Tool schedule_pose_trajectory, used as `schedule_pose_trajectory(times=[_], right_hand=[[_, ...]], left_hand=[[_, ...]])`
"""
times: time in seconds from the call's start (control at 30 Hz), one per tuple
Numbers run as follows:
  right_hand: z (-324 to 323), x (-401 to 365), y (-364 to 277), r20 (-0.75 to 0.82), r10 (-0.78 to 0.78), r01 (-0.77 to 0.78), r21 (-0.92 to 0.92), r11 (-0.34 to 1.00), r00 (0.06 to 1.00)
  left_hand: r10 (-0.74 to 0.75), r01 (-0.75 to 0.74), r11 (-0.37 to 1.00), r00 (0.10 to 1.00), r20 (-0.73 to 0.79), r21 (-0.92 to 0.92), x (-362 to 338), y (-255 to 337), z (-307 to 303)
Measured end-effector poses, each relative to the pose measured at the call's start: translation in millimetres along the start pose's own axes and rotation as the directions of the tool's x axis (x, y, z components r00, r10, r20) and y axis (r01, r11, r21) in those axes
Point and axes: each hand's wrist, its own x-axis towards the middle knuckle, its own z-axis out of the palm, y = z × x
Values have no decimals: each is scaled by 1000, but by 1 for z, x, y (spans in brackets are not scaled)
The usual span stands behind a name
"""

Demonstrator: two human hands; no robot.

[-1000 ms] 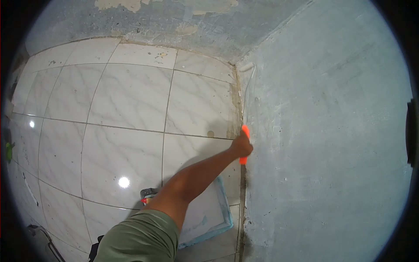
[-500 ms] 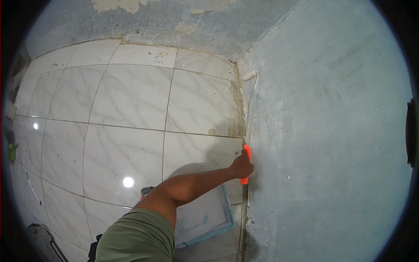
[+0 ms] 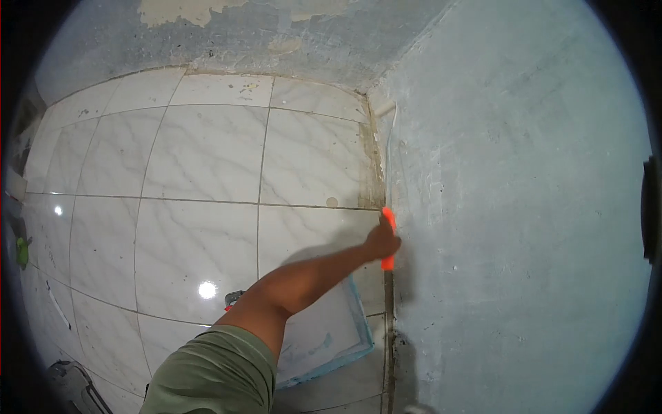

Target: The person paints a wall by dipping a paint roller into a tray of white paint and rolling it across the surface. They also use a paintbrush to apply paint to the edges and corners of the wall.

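Note:
My left hand (image 3: 383,240) is closed around the orange handle of a paint roller (image 3: 388,264), low beside the right wall. The thin metal rod of the roller runs away from me along the wall. Its pale roller head (image 3: 385,108) lies near the corner where the two walls meet the floor. Under my forearm stands a shallow tray (image 3: 364,333) with a bluish rim, whitish inside with blue smears, partly hidden by my arm. My right hand is out of view.
The right wall (image 3: 524,207) is pale grey-blue; the back wall (image 3: 289,45) has peeling patches. White marbled tiles (image 3: 200,152) cover the floor. A dark object with red (image 3: 232,300) sits by my elbow. A grey object (image 3: 76,386) and a green item (image 3: 23,252) are at left.
My left hand and the roller have shifted slightly farther away along the wall. The view has moved a little. A blurred grey shape now shows at the bottom edge.

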Motion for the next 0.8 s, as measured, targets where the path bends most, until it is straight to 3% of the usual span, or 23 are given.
schedule_pose_trajectory(times=[0.07, 0.13, 0.3, 0.33, 0.37, 0.4, 0.47, 0.5, 0.53, 0.57, 0.6, 0.63, 0.7, 0.77, 0.8], right_hand=[[-17, 41, -2, -143, -236, 207, -190, 960, 961], [-21, 77, 3, -188, -314, 283, -174, 943, 931], [-18, 79, 11, -177, -292, 272, -133, 953, 940], [-19, 73, 12, -186, -297, 278, -121, 953, 937], [-22, 65, 17, -189, -295, 277, -116, 954, 937], [-26, 58, 24, -220, -350, 327, -136, 935, 910], [-34, 43, 46, -250, -403, 375, -154, 914, 880], [-38, 34, 60, -295, -389, 358, -157, 921, 872], [-43, 27, 75, -341, -377, 342, -161, 926, 861], [-49, 12, 88, -364, -304, 254, -180, 950, 880], [-53, -3, 99, -362, -297, 249, -173, 953, 883], [-53, -22, 104, -389, -283, 247, -141, 959, 877], [-54, -60, 104, -446, -269, 258, -86, 962, 854], [-55, -98, 100, -507, -259, 276, -43, 960, 822], [-53, -115, 96, -532, -248, 281, -21, 960, 810]], left_hand=[[-6, 5, 999, 1000, -17, -47, -40, -2, 36], [-13, 10, 996, 999, -30, -86, -80, -1, 64], [-125, 139, 986, 981, 147, -88, -209, -8, 137], [34, -23, 996, 990, 136, -85, -244, -3, 141], [-88, 112, 991, 961, 261, -78, -270, -7, 150], [-85, 108, 992, 962, 260, -73, -277, -16, 163], [-145, 155, 987, 967, 211, -34, -280, -35, 182], [-25, 36, 996, 990, 138, -78, -263, -31, 171], [-112, 117, 992, 987, 113, -38, -221, -47, 179], [-91, 86, 994, 993, 75, 62, -185, -49, 169], [-82, 83, 994, 997, -14, 76, -147, -43, 150], [-101, 101, 995, 995, -5, 13, -125, -22, 117], [-105, 104, 993, 994, -6, -50, -119, -10, 94], [-46, 48, 997, 998, 30, -65, -128, -26, 113], [-94, 94, 995, 995, 15, -35, -148, -27, 126]])
